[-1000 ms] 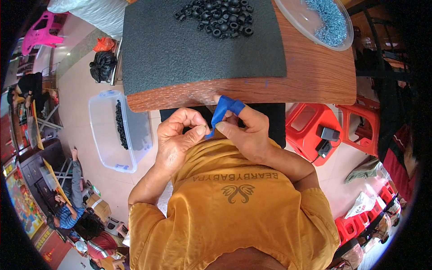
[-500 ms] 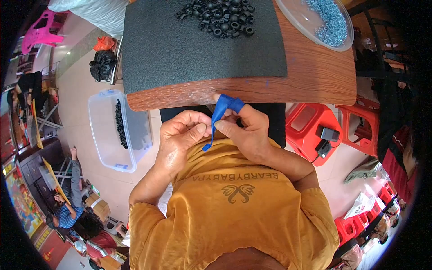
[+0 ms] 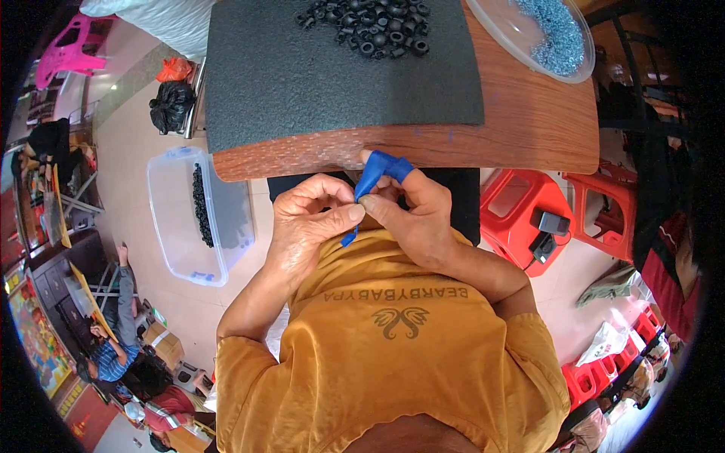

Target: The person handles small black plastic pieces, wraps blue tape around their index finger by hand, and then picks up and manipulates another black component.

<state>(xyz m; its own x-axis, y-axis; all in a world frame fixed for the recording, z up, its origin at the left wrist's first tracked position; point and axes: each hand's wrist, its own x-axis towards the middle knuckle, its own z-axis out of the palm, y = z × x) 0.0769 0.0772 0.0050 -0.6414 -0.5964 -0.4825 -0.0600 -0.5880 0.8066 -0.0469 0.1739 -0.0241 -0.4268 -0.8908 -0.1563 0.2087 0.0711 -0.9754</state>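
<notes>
A blue strip (image 3: 368,180), like cloth or tape, is wrapped round fingers of my right hand (image 3: 424,215), and its narrow tail hangs down in front of my shirt. Thumb and fingertips of my left hand (image 3: 308,215) pinch the strip from the left. My right thumb presses against the same spot, so the thumb tips nearly meet there. Both hands are held just off the near edge of the wooden table (image 3: 529,147). The fingertips behind the strip are partly hidden.
On the table lies a dark mat (image 3: 340,90) with a heap of small black parts (image 3: 377,30). A clear tub (image 3: 585,72) holds small bluish pieces. A clear bin (image 3: 215,260) with black parts stands at left; red stools (image 3: 498,238) stand at right, one bearing black devices.
My left thumb has moved over the strip, closer to my right thumb. Less of the hanging tail shows, and the strip between the fingers sits at a different angle.
</notes>
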